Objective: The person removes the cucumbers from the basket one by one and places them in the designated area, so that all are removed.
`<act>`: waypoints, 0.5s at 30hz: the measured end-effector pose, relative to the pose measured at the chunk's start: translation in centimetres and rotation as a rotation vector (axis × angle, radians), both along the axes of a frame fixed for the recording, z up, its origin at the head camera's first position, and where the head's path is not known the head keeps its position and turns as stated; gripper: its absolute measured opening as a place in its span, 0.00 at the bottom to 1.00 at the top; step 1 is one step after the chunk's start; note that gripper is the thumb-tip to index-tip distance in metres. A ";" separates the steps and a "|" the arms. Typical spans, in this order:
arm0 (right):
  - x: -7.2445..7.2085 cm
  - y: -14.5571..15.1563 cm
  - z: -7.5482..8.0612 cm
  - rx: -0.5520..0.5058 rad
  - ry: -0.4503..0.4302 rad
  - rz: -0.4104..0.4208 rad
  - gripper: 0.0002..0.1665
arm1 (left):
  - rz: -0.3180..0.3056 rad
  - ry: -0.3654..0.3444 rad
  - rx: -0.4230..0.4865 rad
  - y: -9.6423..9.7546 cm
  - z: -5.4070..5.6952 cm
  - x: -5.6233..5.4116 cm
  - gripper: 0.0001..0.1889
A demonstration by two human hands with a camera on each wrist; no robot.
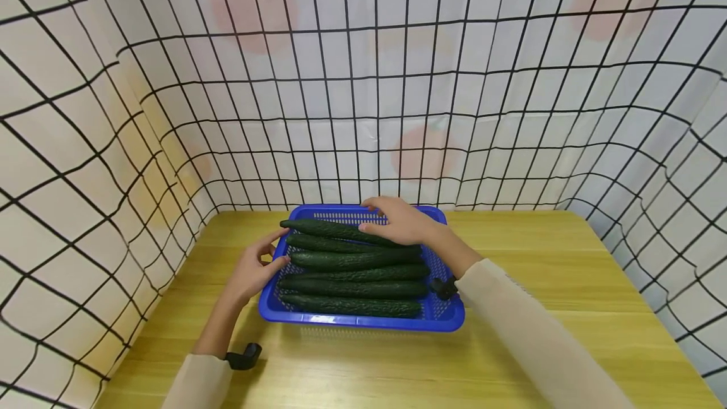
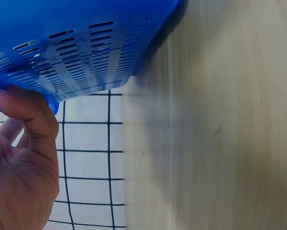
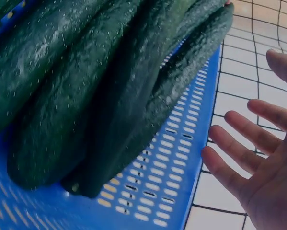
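Observation:
A blue plastic basket (image 1: 363, 320) with slotted sides holds several long dark green cucumbers (image 1: 352, 305) lying side by side. My left hand (image 1: 255, 270) is at the basket's left rim, thumb and forefinger apart; in the left wrist view its thumb (image 2: 18, 103) is by the basket's outer wall (image 2: 86, 43). Over the far side of the basket is my right hand (image 1: 406, 223), above the farthest cucumber (image 1: 329, 228). The right wrist view shows that hand's fingers (image 3: 246, 132) spread, holding nothing, beside the slotted wall (image 3: 157, 191).
The basket stands on a light wooden table (image 1: 539, 295). Black wire grid panels (image 1: 392, 93) with white sheeting behind them rise along the back and both sides. A black wrist camera (image 1: 244, 356) sits on the left forearm, another (image 1: 444, 288) on the right.

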State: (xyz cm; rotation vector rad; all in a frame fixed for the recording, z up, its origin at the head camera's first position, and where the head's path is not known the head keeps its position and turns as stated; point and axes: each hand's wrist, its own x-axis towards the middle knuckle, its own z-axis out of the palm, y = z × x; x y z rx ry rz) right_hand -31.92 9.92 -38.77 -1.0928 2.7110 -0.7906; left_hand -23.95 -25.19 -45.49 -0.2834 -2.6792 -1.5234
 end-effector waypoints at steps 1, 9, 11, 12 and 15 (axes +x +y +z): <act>-0.1 -0.2 -0.2 0.001 -0.001 0.000 0.41 | 0.002 -0.004 0.009 0.0 0.0 0.0 0.33; -0.7 -1.5 -1.6 0.043 -0.010 -0.012 0.38 | 0.016 -0.077 0.061 0.1 -0.1 0.0 0.34; -0.8 -1.7 -2.0 0.058 -0.023 -0.019 0.38 | 0.021 -0.084 0.061 0.1 -0.2 -0.1 0.34; -0.8 -1.9 -2.2 0.065 -0.033 -0.019 0.38 | 0.023 -0.086 0.058 0.1 -0.2 -0.1 0.34; -0.8 -2.2 -2.9 0.091 -0.054 -0.018 0.38 | 0.030 -0.087 0.032 0.1 -0.2 -0.1 0.34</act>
